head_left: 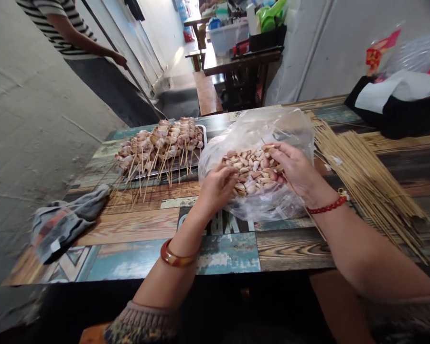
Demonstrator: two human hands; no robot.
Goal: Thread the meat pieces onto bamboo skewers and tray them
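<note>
Head view: right hand pinches a skewer above garlic cloves; left hand curls beside them, grip unclear.

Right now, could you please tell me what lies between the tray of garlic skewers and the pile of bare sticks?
The head view shows a plastic bag holding loose garlic cloves there, with the left hand and right hand over it.

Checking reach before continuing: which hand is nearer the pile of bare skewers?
Right. The right hand is over the right side of the plastic bag, left of the skewer pile; the left hand is farther, over the bag's left side.
</note>
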